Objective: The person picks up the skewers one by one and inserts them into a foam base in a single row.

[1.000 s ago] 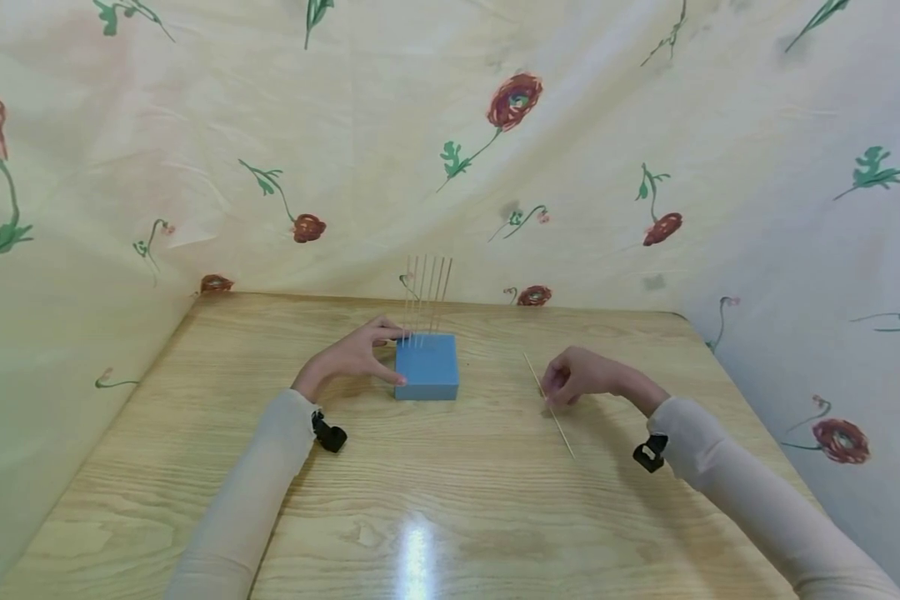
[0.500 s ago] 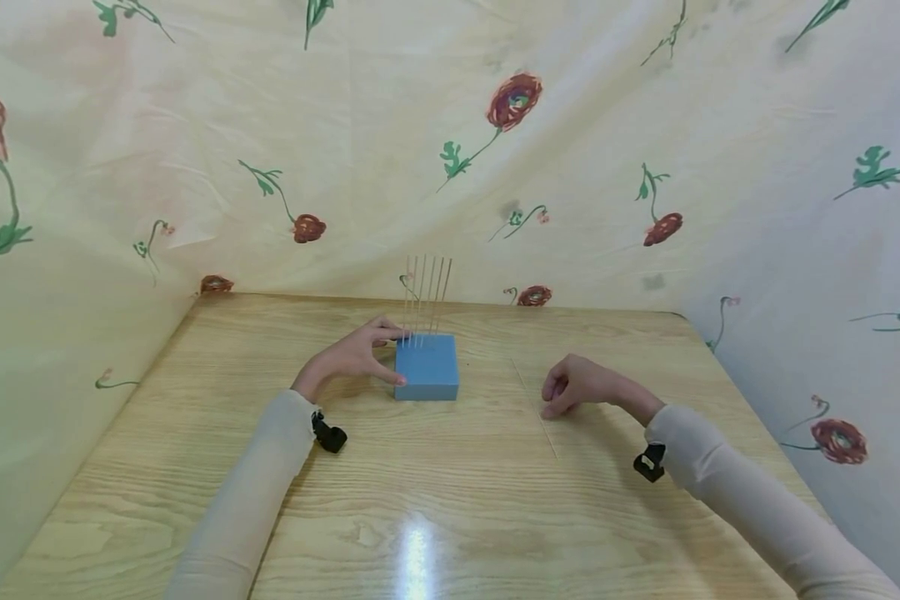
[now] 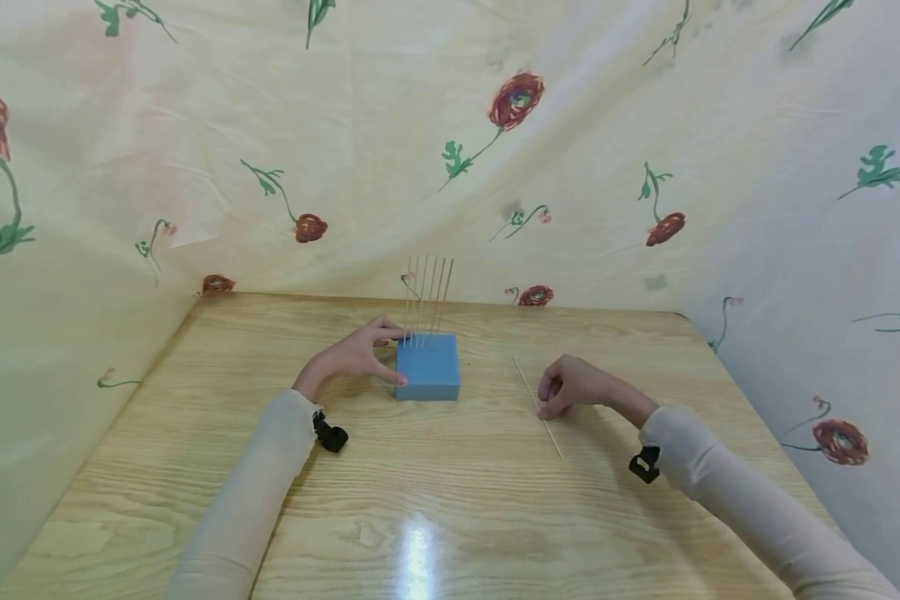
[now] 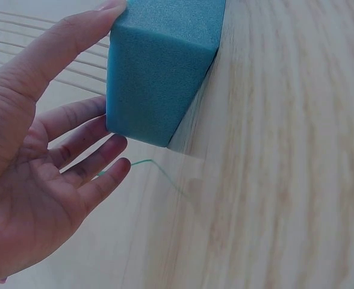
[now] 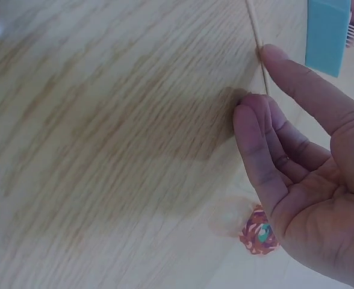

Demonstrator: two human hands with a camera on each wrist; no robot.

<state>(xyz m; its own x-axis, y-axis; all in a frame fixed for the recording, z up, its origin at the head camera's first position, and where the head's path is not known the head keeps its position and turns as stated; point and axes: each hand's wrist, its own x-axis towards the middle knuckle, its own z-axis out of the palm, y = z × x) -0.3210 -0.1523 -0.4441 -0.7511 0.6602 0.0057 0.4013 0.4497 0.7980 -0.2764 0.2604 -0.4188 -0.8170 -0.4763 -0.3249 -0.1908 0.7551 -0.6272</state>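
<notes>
A blue foam block [image 3: 427, 367] rests on the table with several thin wooden sticks [image 3: 446, 293] standing upright along its far side. My left hand [image 3: 356, 350] holds the block's left side between thumb and index finger, and the other fingers are spread, as the left wrist view shows. To the right of the block, a loose thin stick [image 3: 552, 437] lies aslant on the wood. Beside it is my right hand [image 3: 576, 386], its thumb tip touching the stick [image 5: 253, 21]. In the right wrist view its other fingers are bent and apart from the thumb, hiding part of the stick.
The wooden table [image 3: 345, 500] ends at a flower-printed cloth [image 3: 382, 125] that hangs behind it and at both sides. A black strap mount [image 3: 331, 435] is on the left wrist, another black mount [image 3: 645, 465] on the right.
The loose stick has shifted left across the table and then slightly back right, with my right hand moving a little left and toward me. My left hand and the block have stayed put.
</notes>
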